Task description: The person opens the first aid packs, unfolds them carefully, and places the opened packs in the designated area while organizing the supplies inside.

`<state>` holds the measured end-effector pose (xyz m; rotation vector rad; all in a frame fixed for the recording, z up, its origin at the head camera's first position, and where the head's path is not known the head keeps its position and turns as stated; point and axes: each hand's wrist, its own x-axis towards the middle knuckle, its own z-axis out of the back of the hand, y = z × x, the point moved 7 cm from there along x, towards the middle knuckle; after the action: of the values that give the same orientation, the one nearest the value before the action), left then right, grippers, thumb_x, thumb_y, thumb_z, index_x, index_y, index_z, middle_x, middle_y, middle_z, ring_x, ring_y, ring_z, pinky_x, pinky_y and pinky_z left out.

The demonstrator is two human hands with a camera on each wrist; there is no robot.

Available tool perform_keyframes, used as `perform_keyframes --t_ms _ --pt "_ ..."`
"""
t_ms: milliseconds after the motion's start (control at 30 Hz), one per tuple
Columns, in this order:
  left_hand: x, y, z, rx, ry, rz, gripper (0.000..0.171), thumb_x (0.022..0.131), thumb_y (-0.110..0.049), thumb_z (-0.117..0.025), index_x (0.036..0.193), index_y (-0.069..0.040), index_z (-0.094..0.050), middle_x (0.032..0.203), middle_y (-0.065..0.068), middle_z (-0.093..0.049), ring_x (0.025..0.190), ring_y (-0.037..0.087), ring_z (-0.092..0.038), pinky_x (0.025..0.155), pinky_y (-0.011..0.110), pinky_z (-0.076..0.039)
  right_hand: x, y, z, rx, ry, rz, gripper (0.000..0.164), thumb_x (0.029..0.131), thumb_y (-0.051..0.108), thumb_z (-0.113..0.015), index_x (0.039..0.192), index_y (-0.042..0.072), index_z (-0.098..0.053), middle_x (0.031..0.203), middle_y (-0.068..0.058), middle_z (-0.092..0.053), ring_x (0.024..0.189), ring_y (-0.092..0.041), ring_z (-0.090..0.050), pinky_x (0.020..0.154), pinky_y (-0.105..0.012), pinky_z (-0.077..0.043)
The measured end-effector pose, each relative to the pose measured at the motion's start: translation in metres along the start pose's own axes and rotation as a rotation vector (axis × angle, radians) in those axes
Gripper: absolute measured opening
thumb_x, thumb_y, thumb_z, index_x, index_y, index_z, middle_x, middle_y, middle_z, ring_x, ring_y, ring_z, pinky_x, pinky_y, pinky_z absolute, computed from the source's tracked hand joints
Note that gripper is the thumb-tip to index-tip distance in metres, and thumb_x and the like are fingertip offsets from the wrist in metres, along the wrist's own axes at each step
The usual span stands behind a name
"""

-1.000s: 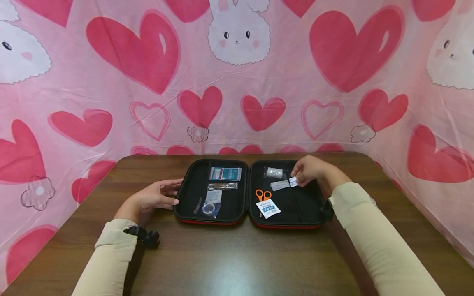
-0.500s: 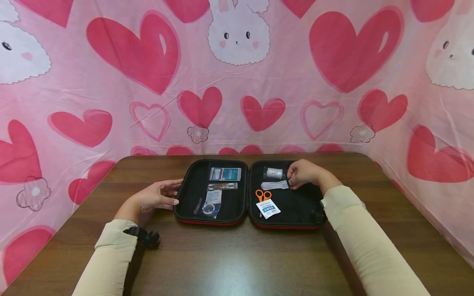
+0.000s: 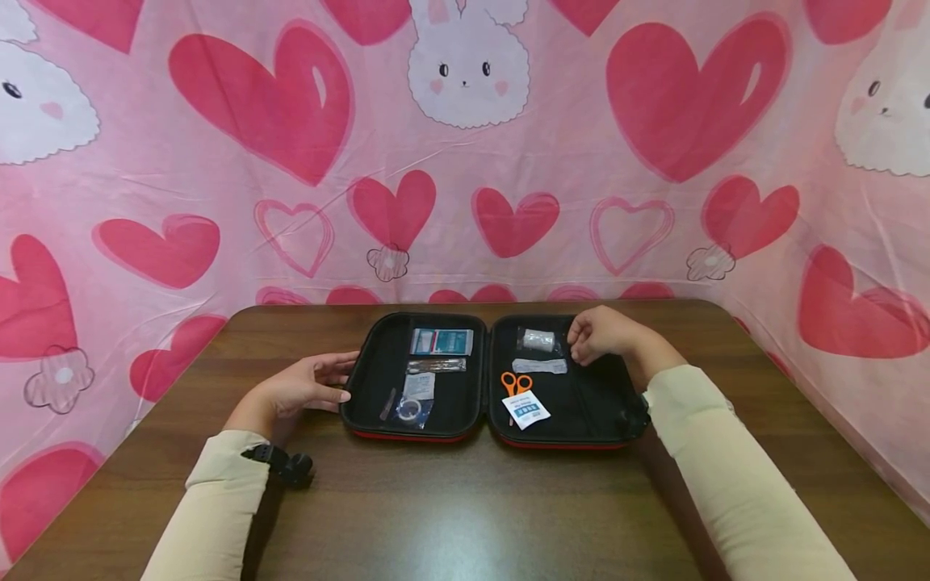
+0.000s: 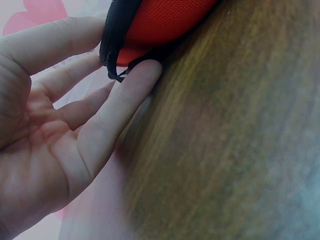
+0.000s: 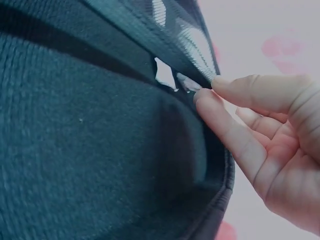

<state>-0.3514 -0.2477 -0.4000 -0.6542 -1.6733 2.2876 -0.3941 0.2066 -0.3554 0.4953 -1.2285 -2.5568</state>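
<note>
An open black first-aid case [image 3: 610, 403] with a red outside lies on the table. My left hand [image 3: 312, 383] touches its left edge, the thumb at the front and the fingers farther back, fairly straight. Over the right half is my right hand [image 3: 599, 335]; in the right wrist view its thumb and index finger pinch the edge band of a mesh pocket [image 5: 125, 30]. Beside those fingertips, a flat white packet [image 3: 540, 366] sits tucked in the pocket. A bandage roll [image 3: 538, 340] in clear wrap lies behind it. Orange-handled scissors [image 3: 517, 382] are nearer the front, partly under a white-and-blue sachet [image 3: 527, 411].
The case's left half holds blue-and-white packets [image 3: 441, 341], a thin clear-wrapped pack [image 3: 436, 365], a pale sachet [image 3: 419, 386], a tape roll [image 3: 409, 410] in plastic and tweezers [image 3: 388, 403]. Brown wooden table [image 3: 450, 516] extends in front; a pink heart-print cloth [image 3: 508, 145] hangs behind.
The white packet has slid left into the pocket, and the right hand has let it go. That hand went left, then back slightly right to the pocket edge. The left hand has stayed put.
</note>
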Motion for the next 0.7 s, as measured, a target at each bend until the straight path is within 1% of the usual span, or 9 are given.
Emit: perform_keyframes --t_ms 33,200,333,533,700 --pt "0.000 0.000 0.000 -0.003 -0.006 0.005 0.083 0.082 -0.006 -0.077 0.152 -0.005 -0.031 0.149 0.027 -0.035 0.119 0.031 -0.052 0.088 0.043 -0.054 -0.001 0.001 0.001 0.004 0.003 0.006 0.022 0.080 -0.013 -0.069 0.098 -0.012 -0.056 0.078 -0.014 -0.064 0.069 -0.020 -0.065 0.070 -0.040 -0.059" --pt "0.000 0.000 0.000 0.002 0.010 -0.008 0.083 0.083 -0.006 -0.076 0.152 -0.003 -0.030 0.149 0.029 -0.033 0.119 0.031 -0.052 0.088 0.043 -0.054 -0.005 0.008 0.002 0.024 0.021 0.038 0.022 0.081 -0.012 -0.069 0.099 -0.012 -0.056 0.080 -0.014 -0.063 0.071 -0.020 -0.066 0.071 -0.039 -0.059" --pt "0.000 -0.001 0.000 -0.002 0.018 -0.014 0.083 0.083 -0.005 -0.076 0.152 -0.002 -0.029 0.149 0.029 -0.032 0.120 0.032 -0.052 0.088 0.043 -0.054 -0.007 0.017 -0.002 0.019 0.037 0.071 0.024 0.081 -0.010 -0.071 0.100 -0.012 -0.057 0.081 -0.014 -0.064 0.072 -0.020 -0.065 0.071 -0.040 -0.059" --pt "0.000 -0.002 -0.001 -0.004 0.016 -0.012 0.082 0.084 -0.005 -0.075 0.152 -0.002 -0.029 0.150 0.029 -0.033 0.120 0.032 -0.052 0.089 0.043 -0.054 -0.006 0.024 -0.012 -0.024 0.076 0.095 0.027 0.081 -0.007 -0.072 0.104 -0.013 -0.060 0.085 -0.014 -0.066 0.074 -0.021 -0.065 0.071 -0.038 -0.059" --pt "0.000 -0.002 -0.001 -0.004 0.015 -0.010 0.083 0.084 -0.005 -0.075 0.152 -0.003 -0.029 0.150 0.029 -0.032 0.120 0.032 -0.052 0.089 0.043 -0.053 -0.006 0.032 -0.019 -0.071 0.100 0.104 0.027 0.081 -0.005 -0.073 0.105 -0.009 -0.063 0.089 -0.014 -0.066 0.077 -0.022 -0.063 0.071 -0.037 -0.059"
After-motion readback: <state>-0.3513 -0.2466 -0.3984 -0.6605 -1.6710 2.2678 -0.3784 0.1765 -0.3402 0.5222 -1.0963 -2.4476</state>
